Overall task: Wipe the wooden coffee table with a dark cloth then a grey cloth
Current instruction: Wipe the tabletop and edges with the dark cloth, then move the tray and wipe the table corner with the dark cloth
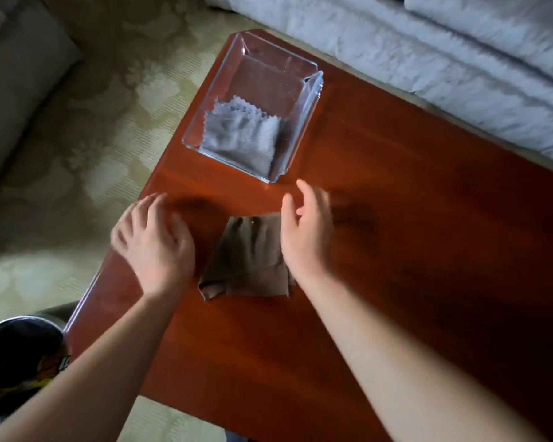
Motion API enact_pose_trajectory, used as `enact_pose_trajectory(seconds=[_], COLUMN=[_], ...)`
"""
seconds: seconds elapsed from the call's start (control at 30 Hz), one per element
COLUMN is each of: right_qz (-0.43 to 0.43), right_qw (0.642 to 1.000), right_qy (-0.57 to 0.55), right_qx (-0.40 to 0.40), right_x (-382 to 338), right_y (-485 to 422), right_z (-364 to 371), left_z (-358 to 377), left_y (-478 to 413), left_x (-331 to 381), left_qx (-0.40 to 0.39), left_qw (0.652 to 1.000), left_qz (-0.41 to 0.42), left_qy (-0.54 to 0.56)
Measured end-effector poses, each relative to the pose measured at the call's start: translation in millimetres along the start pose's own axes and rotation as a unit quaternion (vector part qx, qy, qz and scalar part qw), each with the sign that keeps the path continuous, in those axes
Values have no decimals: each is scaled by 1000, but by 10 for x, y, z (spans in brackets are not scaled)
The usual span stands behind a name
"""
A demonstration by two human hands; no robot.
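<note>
A folded dark brown cloth (248,260) lies flat on the reddish wooden coffee table (412,250), near its left end. My left hand (155,244) hovers just left of the cloth, fingers spread, holding nothing. My right hand (305,234) is over the cloth's right edge, fingers apart and empty; it hides that edge. A grey cloth (241,134) with zigzag edges lies folded inside a clear glass dish (304,103) farther back on the table. Both hands are blurred.
A pale sofa (428,43) runs along the table's far side. Patterned beige carpet (77,154) lies to the left, with another seat (16,78) at the far left. My clothing with a printed design (23,362) shows at bottom left.
</note>
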State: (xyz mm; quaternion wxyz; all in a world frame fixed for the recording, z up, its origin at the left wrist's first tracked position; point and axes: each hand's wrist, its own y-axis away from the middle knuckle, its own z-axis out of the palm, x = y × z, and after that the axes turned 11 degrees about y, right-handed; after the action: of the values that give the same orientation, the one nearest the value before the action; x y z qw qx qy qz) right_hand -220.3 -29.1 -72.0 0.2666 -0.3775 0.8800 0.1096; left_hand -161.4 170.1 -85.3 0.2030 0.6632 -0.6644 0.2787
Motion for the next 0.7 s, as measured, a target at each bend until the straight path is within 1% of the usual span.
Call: enact_pose_trajectory(seconds=[0.03, 0.07, 0.13, 0.17, 0.23, 0.33, 0.4, 0.5, 0.57, 0.7], right_qz=[47, 82, 117, 134, 168, 201, 205, 219, 218, 215], right_qw=[998, 994, 983, 977, 962, 951, 947, 932, 935, 948], right_qy=[-20, -21, -35, -57, -92, -89, -98, -157, -163, -130], right_qx=[-33, -75, -140, -159, -192, -219, -229, -243, -228, -196], right_x=[-22, -62, -187, -251, -332, -399, -403, -282, -65, 548], right_y=[-205, -398, -695, -798, -932, -1048, -1095, -1117, -1111, -1097], right_z=[-43, -53, -60, -60, -28, -12, -30, -134, -257, -676], left_z=[80, 190, 356, 430, 555, 640, 662, 609, 652, 918], left_y=[-160, -346, -679, -802, -968, -1156, -1207, -1086, -918, -440], left_x=[163, 296, 605, 721, 834, 801, 763, 1065, 1290, 1752], left_qx=[-10, -17, -31, -42, -66, -61, -69, -67, -77, -122], left_qw=[998, 992, 969, 956, 931, 903, 905, 911, 916, 917], left_qz=[-15, -54, -164, -215, -283, -343, -350, -342, -326, -307], left_qy=[58, 115, 181, 197, 221, 250, 233, 220, 221, 225])
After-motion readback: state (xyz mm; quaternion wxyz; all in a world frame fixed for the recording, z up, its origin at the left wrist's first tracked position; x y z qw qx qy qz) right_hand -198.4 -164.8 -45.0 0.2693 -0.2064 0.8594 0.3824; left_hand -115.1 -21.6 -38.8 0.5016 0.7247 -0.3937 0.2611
